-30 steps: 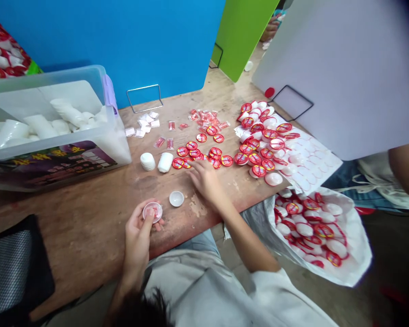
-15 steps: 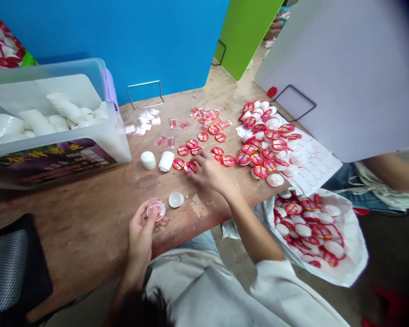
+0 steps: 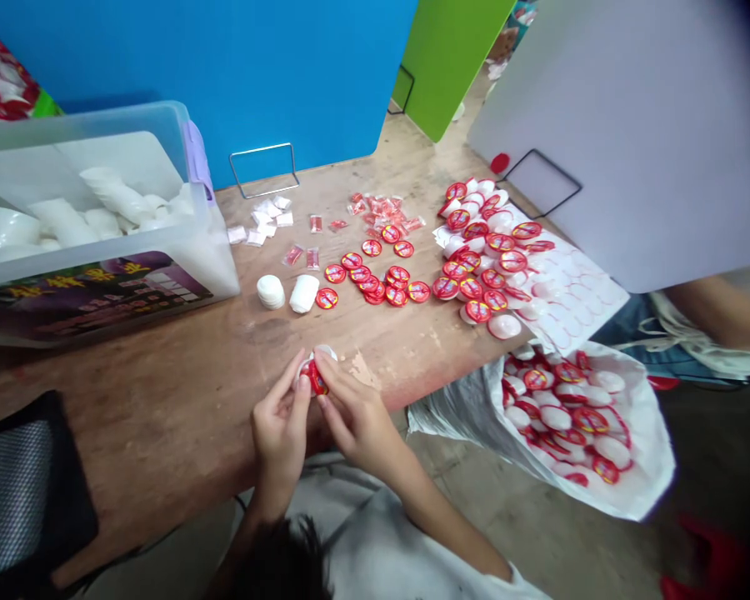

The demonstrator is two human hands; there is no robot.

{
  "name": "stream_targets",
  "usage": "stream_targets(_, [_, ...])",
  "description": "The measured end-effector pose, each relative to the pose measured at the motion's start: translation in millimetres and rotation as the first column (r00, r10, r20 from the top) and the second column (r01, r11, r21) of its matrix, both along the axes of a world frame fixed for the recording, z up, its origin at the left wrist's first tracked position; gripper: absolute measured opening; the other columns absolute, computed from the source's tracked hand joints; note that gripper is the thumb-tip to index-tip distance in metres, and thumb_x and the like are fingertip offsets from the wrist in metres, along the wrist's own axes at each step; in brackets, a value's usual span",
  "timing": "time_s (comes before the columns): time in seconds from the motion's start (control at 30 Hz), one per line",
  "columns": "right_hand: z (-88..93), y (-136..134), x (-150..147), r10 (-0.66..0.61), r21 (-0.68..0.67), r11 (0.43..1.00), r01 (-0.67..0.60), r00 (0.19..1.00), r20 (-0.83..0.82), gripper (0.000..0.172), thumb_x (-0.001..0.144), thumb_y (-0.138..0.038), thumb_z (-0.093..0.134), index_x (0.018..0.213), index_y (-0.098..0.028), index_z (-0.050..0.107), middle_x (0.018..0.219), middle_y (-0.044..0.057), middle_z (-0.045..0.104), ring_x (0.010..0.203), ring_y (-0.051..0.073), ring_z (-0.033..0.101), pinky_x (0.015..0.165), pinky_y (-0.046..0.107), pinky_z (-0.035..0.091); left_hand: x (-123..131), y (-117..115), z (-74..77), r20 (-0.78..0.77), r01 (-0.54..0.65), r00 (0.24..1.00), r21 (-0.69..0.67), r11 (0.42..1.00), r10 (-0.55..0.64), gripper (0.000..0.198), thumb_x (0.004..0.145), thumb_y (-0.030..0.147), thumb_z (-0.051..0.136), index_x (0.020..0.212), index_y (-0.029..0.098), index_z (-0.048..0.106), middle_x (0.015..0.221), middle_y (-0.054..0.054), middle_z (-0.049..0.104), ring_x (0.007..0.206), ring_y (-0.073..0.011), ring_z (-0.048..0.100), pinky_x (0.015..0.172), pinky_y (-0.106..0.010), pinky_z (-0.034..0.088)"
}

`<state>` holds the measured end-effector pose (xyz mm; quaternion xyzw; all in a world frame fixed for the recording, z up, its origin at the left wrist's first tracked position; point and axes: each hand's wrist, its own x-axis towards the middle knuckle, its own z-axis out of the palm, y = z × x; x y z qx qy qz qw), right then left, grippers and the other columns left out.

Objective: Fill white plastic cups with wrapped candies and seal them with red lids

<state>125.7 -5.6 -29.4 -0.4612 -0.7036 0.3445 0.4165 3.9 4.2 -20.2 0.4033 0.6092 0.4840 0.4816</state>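
As fingers point(image 3: 291, 377) pinch a cup point(image 3: 316, 377), table edge point(image 3: 462, 372) near

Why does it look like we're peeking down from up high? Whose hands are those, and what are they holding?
These pictures come from a little camera worn on a person's head, so we see what that person sees when looking down. Those are the person's own bare hands: the left hand and the right hand. Together they pinch a small white cup with a round red disc on it. Below them is a wooden table. On it lie more red discs, a stack of white cups, small clear packets and a see-through plastic bin holding white cups. An open white sack of red-topped cups sits beside the table. Another person's arm shows at the right.
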Motion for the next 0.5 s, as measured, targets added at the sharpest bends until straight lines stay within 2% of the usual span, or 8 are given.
stream_targets(0.1, [0.1,-0.7,-0.2,-0.027,0.03,0.999,0.027,0.999,0.018,0.058,0.093,-0.015,0.037,0.148,-0.022,0.019,0.148,0.007,0.035,0.138,0.018,0.03,0.112,0.04,0.034,-1.7,-2.9,5.0,0.033,0.107,0.994,0.025,0.994,-0.108,0.04,0.088,0.036,0.053,0.122,0.018,0.06,0.131,-0.007,0.056,0.123,-0.0216,0.051,0.106,-0.032,0.04])
stream_targets(0.2, [0.5,-4.0,-1.6,-0.053,0.018,0.998,0.052,0.998,0.032,0.062,0.094,-0.018,0.039,0.149,-0.023,0.011,0.15,0.008,0.03,0.139,0.02,0.028,0.112,0.043,0.033,-2.3,-2.6,9.0,0.009,0.162,0.987,0.004,0.987,-0.162,0.042,0.085,0.033,0.058,0.123,0.018,0.059,0.132,-0.007,0.055,0.122,-0.0224,0.052,0.105,-0.032,0.041])
stream_targets(0.37, [2.2,-12.8,-5.8,-0.09,-0.068,0.994,0.088,0.995,-0.031,0.065,0.093,-0.027,0.046,0.149,-0.019,0.015,0.147,0.012,0.035,0.135,0.022,0.035,0.109,0.04,0.037,1.7,-2.5,10.8,0.074,0.079,0.994,-0.015,0.997,-0.078,0.05,0.069,0.026,0.073,0.117,0.015,0.064,0.122,-0.012,0.062,0.109,-0.0259,0.061,0.089,-0.029,0.054])
stream_targets(0.5, [3.8,-18.3,-8.7,-0.139,-0.12,0.985,0.123,0.981,-0.137,0.06,0.093,-0.031,0.047,0.146,-0.021,0.023,0.142,0.009,0.045,0.13,0.021,0.043,0.106,0.036,0.04,3.1,-7.8,13.5,0.005,-0.001,1.0,-0.005,1.0,0.001,0.046,0.062,0.018,0.077,0.107,0.017,0.07,0.108,-0.01,0.07,0.098,-0.0253,0.067,0.076,-0.024,0.058])
